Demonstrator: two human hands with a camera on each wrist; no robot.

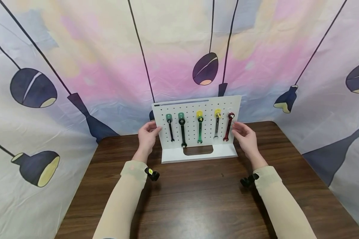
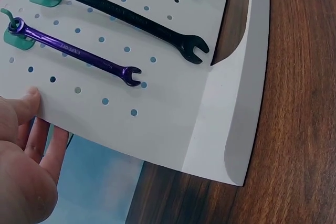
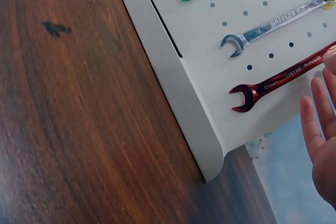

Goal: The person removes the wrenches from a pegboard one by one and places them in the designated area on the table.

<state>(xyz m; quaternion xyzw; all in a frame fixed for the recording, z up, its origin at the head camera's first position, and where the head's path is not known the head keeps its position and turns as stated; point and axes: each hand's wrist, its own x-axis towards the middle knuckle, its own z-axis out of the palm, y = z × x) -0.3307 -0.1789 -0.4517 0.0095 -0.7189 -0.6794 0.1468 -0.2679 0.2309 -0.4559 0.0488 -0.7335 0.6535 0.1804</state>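
First, left hand: pinches the pegboard's left edge, thumb in front, apparently steadying it; stretched forward.
Pegboard: stands on the table, between both hands.
Five wrenches: hang spaced apart, perhaps for easy picking.
Right hand: fingers fairly straight beside the right edge, contact unclear.

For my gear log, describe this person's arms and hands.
The left sleeve and right sleeve are long, pale beige. The left wrist camera is black with a yellow mark, the right wrist camera black. The left hand and right hand are bare.
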